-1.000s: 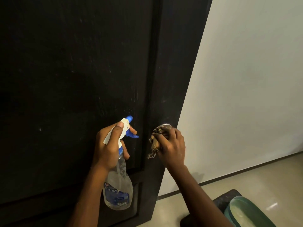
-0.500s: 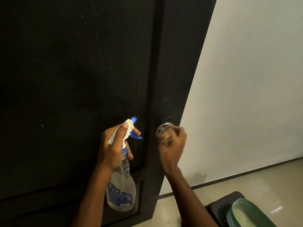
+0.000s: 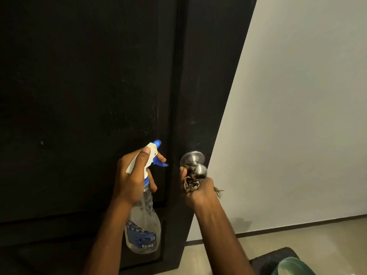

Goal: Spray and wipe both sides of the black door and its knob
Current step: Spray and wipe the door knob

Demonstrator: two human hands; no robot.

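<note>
I see the black door filling the left of my view, its edge meeting the pale wall. Both of my 2 hands are busy. My left hand grips a clear spray bottle at the neck, a finger at its blue trigger. My right hand is clenched around a frayed rag, pressed under the steel knob near the door's edge.

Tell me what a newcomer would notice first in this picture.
The black door fills the left and middle, dark against the pale wall on the right. At its edge shines a silver knob, with the right hand gripping a frayed rag just beneath it. Left of that, the left hand holds a spray bottle with a blue trigger.
</note>
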